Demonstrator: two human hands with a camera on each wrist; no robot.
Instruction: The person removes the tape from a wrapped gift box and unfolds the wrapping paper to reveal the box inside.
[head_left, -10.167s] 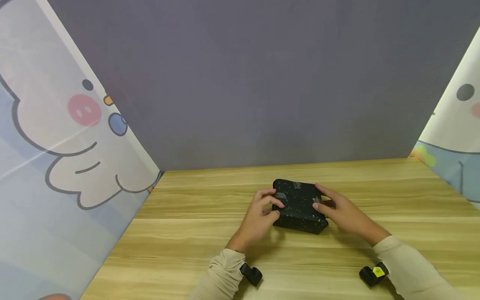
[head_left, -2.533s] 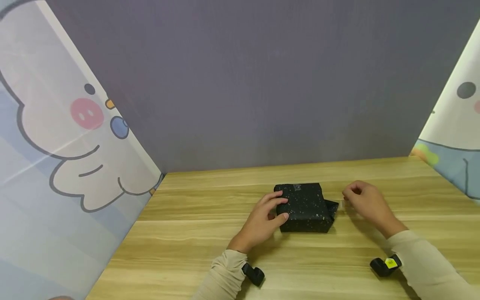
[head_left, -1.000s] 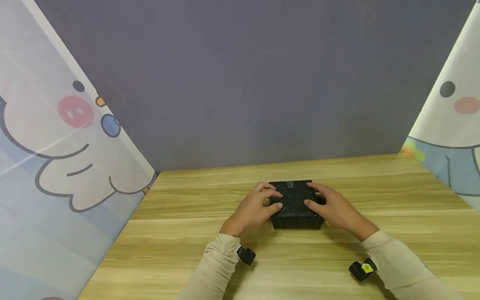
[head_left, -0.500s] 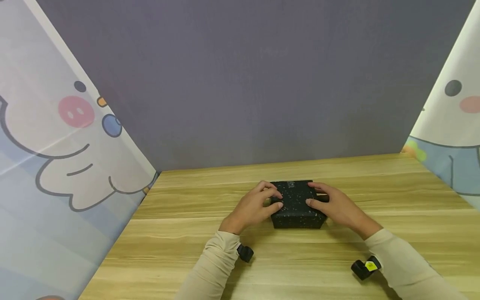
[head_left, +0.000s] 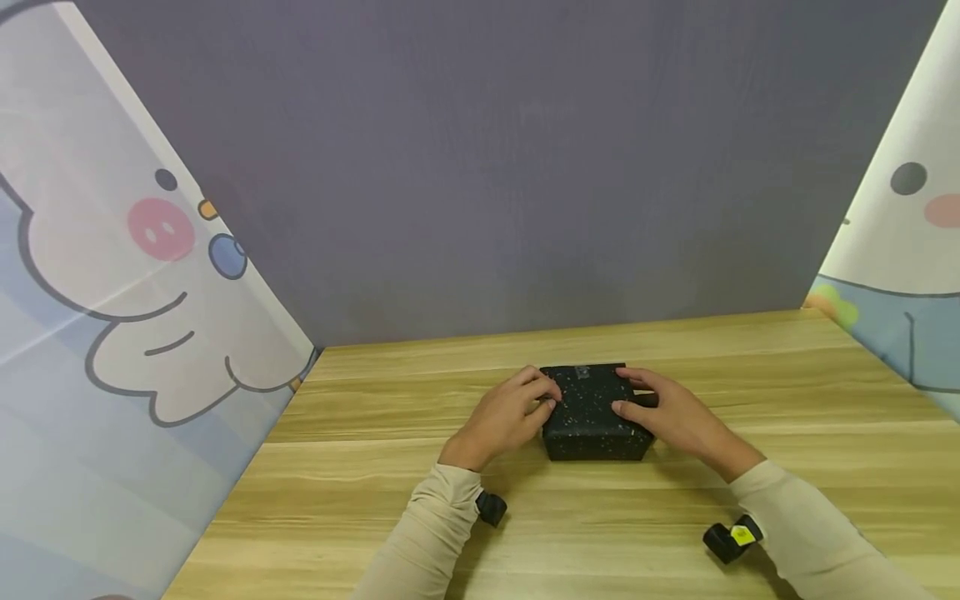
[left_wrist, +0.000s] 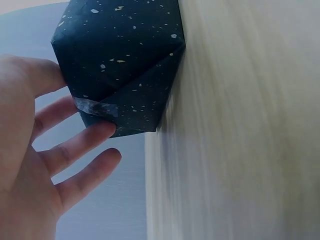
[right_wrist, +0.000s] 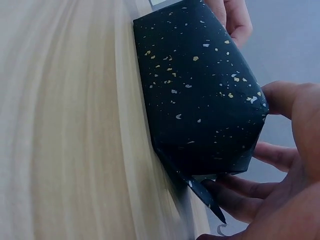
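Note:
A box wrapped in black speckled paper (head_left: 591, 408) rests on the wooden table. A small piece of clear tape (head_left: 582, 372) shows on its top near the far edge. My left hand (head_left: 508, 419) is at its left end, index finger and thumb close together on the top edge. In the left wrist view, one fingertip touches another strip of clear tape (left_wrist: 95, 107) on that folded end; the fingers are spread. My right hand (head_left: 671, 417) holds the right end, thumb on top. A loose paper flap (right_wrist: 207, 197) juts from that end beside the right fingers.
A grey panel (head_left: 517, 167) stands along the table's (head_left: 375, 500) far edge. Cartoon-printed curtains (head_left: 161, 350) hang at the left and right. A small black camera is strapped at each sleeve cuff.
Earlier my right hand was away from the box, pinching a clear strip; it has come back to the box's right end. Since half a second ago, my left thumb and index finger have drawn closer together.

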